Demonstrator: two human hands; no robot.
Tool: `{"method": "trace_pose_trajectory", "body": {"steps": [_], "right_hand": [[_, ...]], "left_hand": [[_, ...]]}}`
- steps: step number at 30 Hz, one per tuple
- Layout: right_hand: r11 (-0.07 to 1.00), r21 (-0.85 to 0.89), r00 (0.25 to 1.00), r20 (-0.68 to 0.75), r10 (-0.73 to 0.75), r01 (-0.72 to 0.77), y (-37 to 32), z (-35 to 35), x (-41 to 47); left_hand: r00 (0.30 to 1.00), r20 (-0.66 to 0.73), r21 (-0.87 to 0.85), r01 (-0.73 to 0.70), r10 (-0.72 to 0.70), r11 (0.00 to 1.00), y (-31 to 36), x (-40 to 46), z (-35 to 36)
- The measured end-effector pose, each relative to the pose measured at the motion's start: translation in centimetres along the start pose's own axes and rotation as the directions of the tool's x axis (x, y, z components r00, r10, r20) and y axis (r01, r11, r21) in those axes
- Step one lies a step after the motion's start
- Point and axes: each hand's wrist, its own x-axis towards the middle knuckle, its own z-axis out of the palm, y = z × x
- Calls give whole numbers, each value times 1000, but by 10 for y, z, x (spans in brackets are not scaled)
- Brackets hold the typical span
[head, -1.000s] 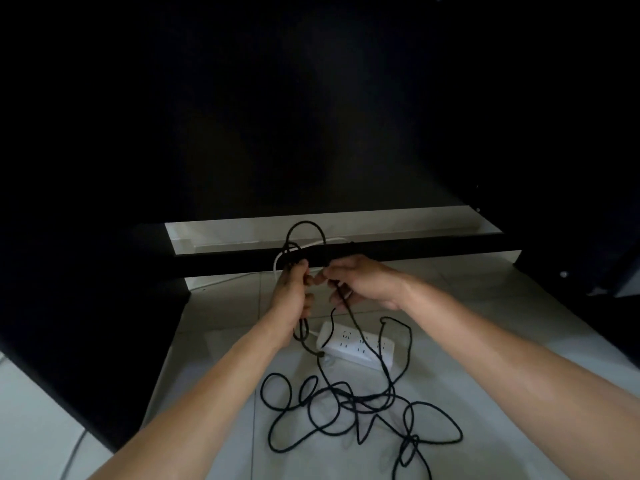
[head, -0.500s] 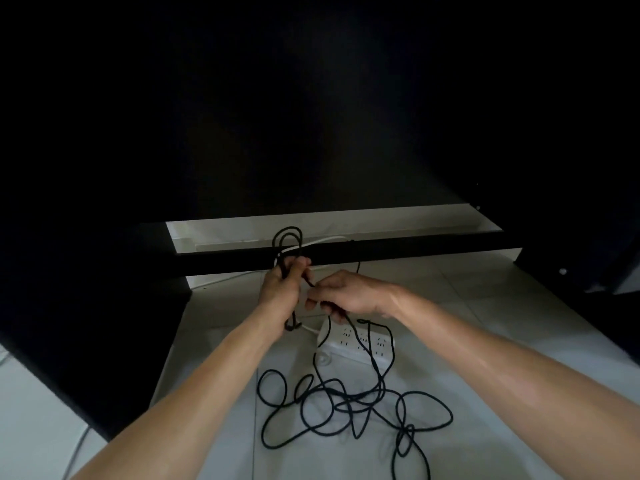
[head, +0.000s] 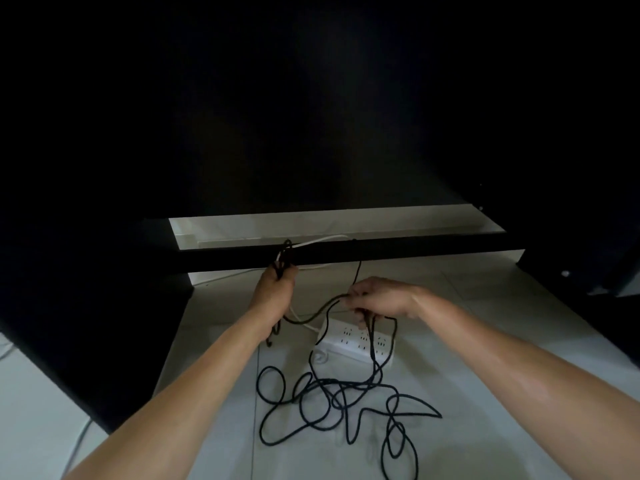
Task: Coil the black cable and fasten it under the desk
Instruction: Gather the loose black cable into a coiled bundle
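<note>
A long black cable (head: 332, 400) lies in a loose tangle on the pale tiled floor under the desk. My left hand (head: 275, 292) grips a small bundle of folded cable loops, whose top sticks up above my fist against the black crossbar (head: 398, 249). My right hand (head: 379, 299) pinches a strand of the same cable; that strand sags between the two hands and drops from my right hand to the tangle below. The dark underside of the desk (head: 311, 116) fills the upper view.
A white power strip (head: 356, 341) lies on the floor just under my right hand, its white cord (head: 318, 241) running up over the crossbar. A dark desk panel (head: 86, 323) stands at the left, another dark leg (head: 571, 282) at the right.
My right hand has moved right and down, away from my left hand, drawing out a strand of cable. The loop above my left fist has shrunk into a tight bundle.
</note>
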Motion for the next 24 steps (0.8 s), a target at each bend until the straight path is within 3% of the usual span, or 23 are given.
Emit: {"method": "trace_pose_trajectory", "body": {"steps": [6, 9, 12, 15, 17, 19, 22, 24], "right_hand": [[978, 68, 964, -197, -178, 195, -19, -4, 1], [941, 131, 911, -323, -256, 312, -34, -9, 1], [881, 184, 818, -490, -301, 435, -53, -23, 4], [884, 7, 664, -663, -346, 467, -57, -43, 8], [909, -77, 617, -711, -338, 410, -52, -52, 7], [940, -50, 628, -732, -265, 338, -44, -55, 5], [946, 190, 733, -677, -66, 262, -32, -58, 3], [954, 257, 806, -591, 31, 152, -27, -57, -3]], "left_hand": [[996, 94, 55, 3, -8, 998, 1, -6, 9], [987, 155, -173, 53, -26, 984, 13, -10, 15], [990, 142, -371, 66, -13, 926, 28, -7, 14], [998, 65, -459, 48, -21, 887, 37, 1, 6], [1000, 9, -515, 27, -26, 857, 41, 7, -1], [999, -45, -494, -8, -17, 870, 40, 13, -12], [993, -121, -298, -47, 12, 954, 29, 20, -28], [991, -134, -210, -50, 22, 976, 18, 18, -33]]}}
